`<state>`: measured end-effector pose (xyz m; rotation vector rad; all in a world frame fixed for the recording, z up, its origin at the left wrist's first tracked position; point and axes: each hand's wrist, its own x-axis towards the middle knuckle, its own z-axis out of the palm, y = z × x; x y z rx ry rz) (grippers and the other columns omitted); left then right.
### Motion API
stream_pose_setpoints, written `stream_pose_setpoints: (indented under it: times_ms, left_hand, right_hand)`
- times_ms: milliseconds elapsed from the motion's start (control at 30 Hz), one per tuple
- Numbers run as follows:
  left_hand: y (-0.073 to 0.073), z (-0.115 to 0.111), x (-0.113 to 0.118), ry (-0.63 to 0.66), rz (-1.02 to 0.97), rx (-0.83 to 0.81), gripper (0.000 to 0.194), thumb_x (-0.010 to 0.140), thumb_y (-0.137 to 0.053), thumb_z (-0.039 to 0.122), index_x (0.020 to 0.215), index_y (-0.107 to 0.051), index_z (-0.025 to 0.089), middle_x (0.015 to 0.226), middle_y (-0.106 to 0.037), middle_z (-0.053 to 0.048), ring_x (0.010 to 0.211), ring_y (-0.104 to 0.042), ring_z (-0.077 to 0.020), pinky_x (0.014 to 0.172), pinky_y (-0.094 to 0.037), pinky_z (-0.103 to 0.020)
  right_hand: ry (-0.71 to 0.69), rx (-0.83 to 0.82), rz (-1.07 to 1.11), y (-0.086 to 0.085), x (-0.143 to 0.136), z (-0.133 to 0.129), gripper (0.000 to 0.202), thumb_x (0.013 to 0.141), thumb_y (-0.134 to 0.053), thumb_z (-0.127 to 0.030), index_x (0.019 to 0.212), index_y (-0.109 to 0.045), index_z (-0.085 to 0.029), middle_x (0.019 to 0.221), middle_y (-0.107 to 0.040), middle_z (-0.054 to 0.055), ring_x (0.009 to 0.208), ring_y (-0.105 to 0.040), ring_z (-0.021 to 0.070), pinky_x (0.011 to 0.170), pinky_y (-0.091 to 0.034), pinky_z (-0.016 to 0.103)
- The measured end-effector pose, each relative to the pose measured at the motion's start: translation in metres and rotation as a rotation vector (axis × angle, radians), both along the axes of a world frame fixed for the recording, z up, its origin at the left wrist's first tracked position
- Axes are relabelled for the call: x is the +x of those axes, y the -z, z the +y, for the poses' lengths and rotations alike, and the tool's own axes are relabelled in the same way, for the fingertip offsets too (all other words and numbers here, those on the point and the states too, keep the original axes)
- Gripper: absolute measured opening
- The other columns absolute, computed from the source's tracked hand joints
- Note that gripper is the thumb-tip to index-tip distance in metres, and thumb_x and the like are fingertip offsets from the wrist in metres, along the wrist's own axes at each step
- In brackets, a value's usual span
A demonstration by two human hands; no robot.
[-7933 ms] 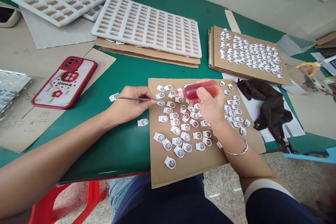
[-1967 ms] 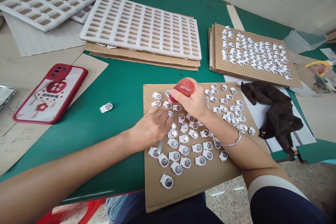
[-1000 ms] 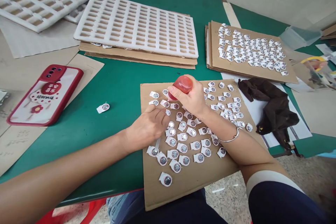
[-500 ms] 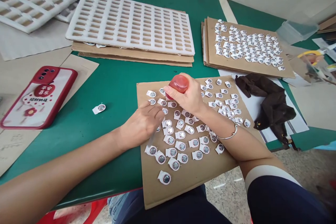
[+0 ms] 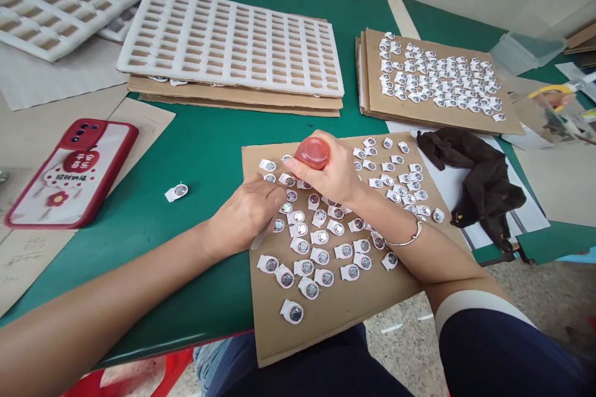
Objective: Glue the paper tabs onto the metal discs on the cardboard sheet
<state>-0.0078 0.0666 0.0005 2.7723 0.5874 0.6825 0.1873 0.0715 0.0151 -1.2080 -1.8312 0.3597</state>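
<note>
My right hand [image 5: 342,173] is closed around a translucent red squeeze bottle [image 5: 313,152], its rounded end facing up and its lower end hidden. Beside it, my left hand [image 5: 249,211] is closed, fingertips turned away, over the left edge of a cardboard sheet [image 5: 386,301]. A thin, pale, strip-like tool [image 5: 263,234] sticks out below the left hand; its other end is hidden. Several small round silvery parts on white tabs [image 5: 292,311] lie spread over the cardboard. Another tabbed part [image 5: 177,191] lies alone on the green table, left of my left hand.
A red-cased phone [image 5: 69,177] lies at the left. White foam grid trays [image 5: 233,43] rest on cardboard at the back. At back right, stacked cardboard [image 5: 388,105] bears more tabbed parts. Dark cloth [image 5: 484,180] and a clear plastic box [image 5: 528,53] are at the right.
My left hand has shifted slightly, and the thin strip under it has swung up and left. The red bottle in my right hand has moved a little to the left and down.
</note>
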Motion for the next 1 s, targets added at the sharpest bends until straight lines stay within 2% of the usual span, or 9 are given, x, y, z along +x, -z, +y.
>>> stream_pose_setpoints:
  times_ms: [167, 300, 433, 500, 600, 733, 833, 1000]
  left_hand:
    - [0.000, 0.003, -0.001, 0.023, -0.022, -0.071, 0.013, 0.081, -0.044, 0.007, 0.086, -0.055, 0.014, 0.072, -0.061, -0.005, 0.067, -0.058, -0.0175, 0.068, -0.044, -0.034]
    - [-0.002, 0.012, -0.001, -0.016, -0.040, -0.205, 0.011, 0.084, -0.046, 0.013, 0.084, -0.057, 0.015, 0.075, -0.063, -0.004, 0.071, -0.060, -0.0170, 0.071, -0.045, -0.032]
    - [-0.012, 0.019, 0.000, -0.102, -0.044, -0.405, 0.008, 0.081, -0.052, 0.015, 0.082, -0.061, 0.017, 0.074, -0.064, 0.000, 0.066, -0.059, -0.0131, 0.059, -0.042, -0.024]
    - [-0.015, 0.021, 0.000, -0.126, -0.055, -0.490, 0.007, 0.080, -0.054, 0.016, 0.079, -0.061, 0.017, 0.070, -0.063, 0.002, 0.060, -0.056, -0.0105, 0.053, -0.040, -0.022]
    - [-0.014, 0.020, -0.001, -0.147, -0.076, -0.556, 0.007, 0.080, -0.055, 0.016, 0.077, -0.061, 0.017, 0.067, -0.062, 0.003, 0.057, -0.054, -0.0090, 0.051, -0.038, -0.021]
    - [-0.004, 0.018, -0.003, -0.140, -0.103, -0.527, 0.007, 0.079, -0.055, 0.015, 0.079, -0.061, 0.018, 0.071, -0.064, 0.002, 0.062, -0.057, -0.0104, 0.054, -0.039, -0.021]
    - [0.001, 0.017, -0.004, -0.134, -0.118, -0.481, 0.008, 0.079, -0.054, 0.015, 0.081, -0.061, 0.018, 0.073, -0.064, 0.000, 0.065, -0.059, -0.0123, 0.055, -0.041, -0.022]
    - [0.003, 0.016, -0.005, -0.142, -0.147, -0.432, 0.008, 0.079, -0.054, 0.017, 0.082, -0.062, 0.018, 0.075, -0.064, -0.002, 0.066, -0.060, -0.0138, 0.056, -0.043, -0.023]
  right_hand:
    - [-0.043, 0.012, 0.002, -0.003, -0.002, -0.001, 0.037, 0.078, -0.067, -0.051, 0.078, -0.051, -0.018, 0.074, -0.055, -0.001, 0.065, -0.049, 0.0119, 0.062, -0.042, 0.028]
    - [0.027, -0.032, 0.007, -0.017, 0.000, 0.004, 0.041, 0.074, -0.068, -0.056, 0.076, -0.053, -0.018, 0.070, -0.056, -0.001, 0.062, -0.051, 0.0125, 0.060, -0.045, 0.028]
    - [0.085, -0.164, 0.124, -0.036, 0.009, 0.006, 0.039, 0.079, -0.063, -0.055, 0.080, -0.054, -0.017, 0.065, -0.056, 0.000, 0.060, -0.056, 0.0133, 0.061, -0.051, 0.028]
    - [0.083, -0.225, 0.186, -0.039, 0.015, 0.000, 0.037, 0.080, -0.062, -0.053, 0.083, -0.055, -0.017, 0.065, -0.056, -0.001, 0.059, -0.058, 0.0133, 0.061, -0.053, 0.029]
    - [0.128, -0.267, 0.284, -0.029, 0.020, -0.014, 0.036, 0.075, -0.069, -0.048, 0.090, -0.057, -0.018, 0.069, -0.058, -0.001, 0.057, -0.058, 0.0126, 0.060, -0.054, 0.029]
    - [0.244, -0.249, 0.338, -0.008, 0.019, -0.033, 0.041, 0.069, -0.073, -0.044, 0.098, -0.059, -0.019, 0.087, -0.062, 0.003, 0.066, -0.061, 0.0140, 0.060, -0.055, 0.028]
    - [0.265, -0.197, 0.296, -0.002, 0.015, -0.039, 0.033, 0.068, -0.072, -0.039, 0.091, -0.062, -0.018, 0.086, -0.064, 0.003, 0.073, -0.062, 0.0162, 0.066, -0.054, 0.030]
    - [0.233, -0.107, 0.212, -0.001, 0.011, -0.039, 0.024, 0.069, -0.071, -0.037, 0.081, -0.063, -0.018, 0.079, -0.065, 0.001, 0.069, -0.061, 0.0144, 0.069, -0.051, 0.030]
